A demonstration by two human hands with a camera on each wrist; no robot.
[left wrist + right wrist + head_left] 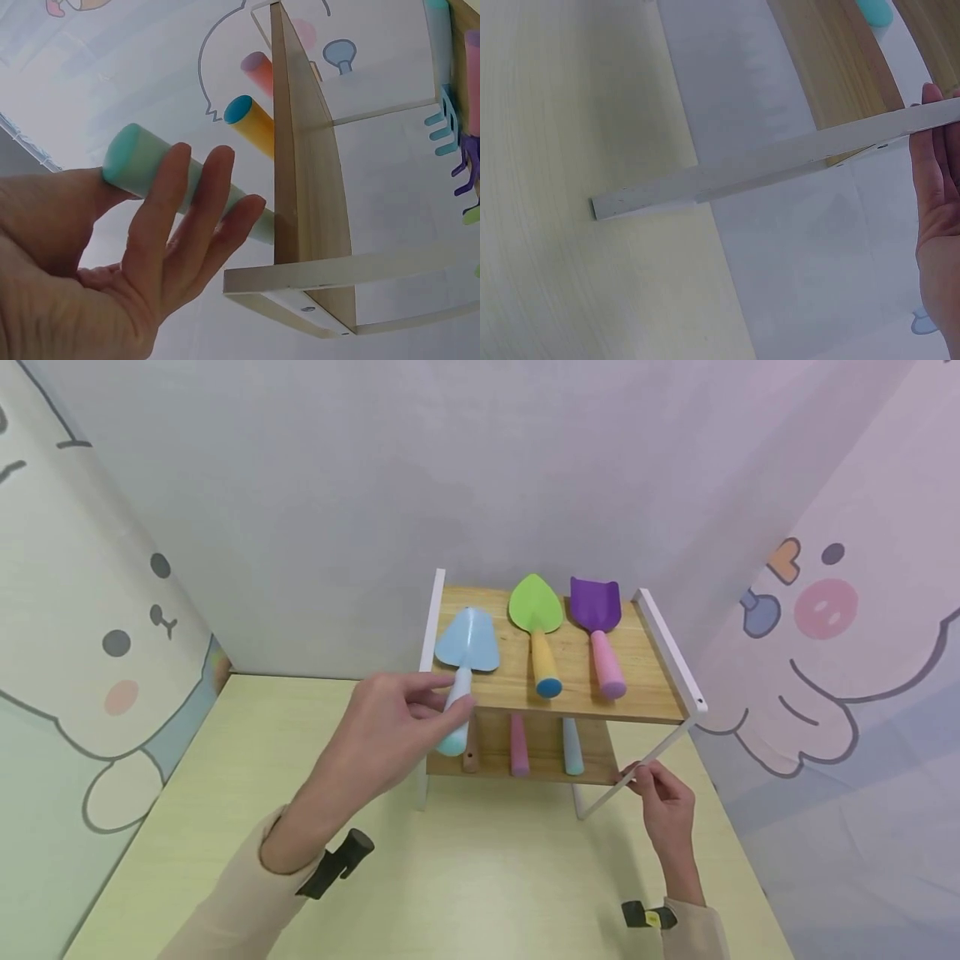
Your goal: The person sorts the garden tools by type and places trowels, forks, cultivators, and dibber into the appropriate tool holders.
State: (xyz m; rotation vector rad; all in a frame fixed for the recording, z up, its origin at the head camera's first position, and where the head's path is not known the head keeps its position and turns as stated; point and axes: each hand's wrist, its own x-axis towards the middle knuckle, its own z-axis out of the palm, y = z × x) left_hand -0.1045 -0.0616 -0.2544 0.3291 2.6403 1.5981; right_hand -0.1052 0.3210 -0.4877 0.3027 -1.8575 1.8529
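My left hand (386, 727) pinches the pale blue handle of a toy garden trowel (468, 643) between thumb and fingers, at the left of a two-tier wooden shelf (495, 689). Its light blue blade overlaps the top board, pointing to the back. In the left wrist view the mint handle end (124, 154) juts past the fingers. At the shelf's lower right, my right hand (667, 802) holds the slanting white frame bar (780, 161). To the trowel's right lie a green trowel with a yellow handle (542, 656) and a purple shovel with a pink handle (603, 652).
Handles stick out from the lower board: a brown one (470, 756), a pink one (519, 747) and a pale blue one (573, 747). Small rake heads, one of them blue (444, 124), show there too. The shelf stands on a pale wooden table (480, 877) before cartoon-printed cloth walls.
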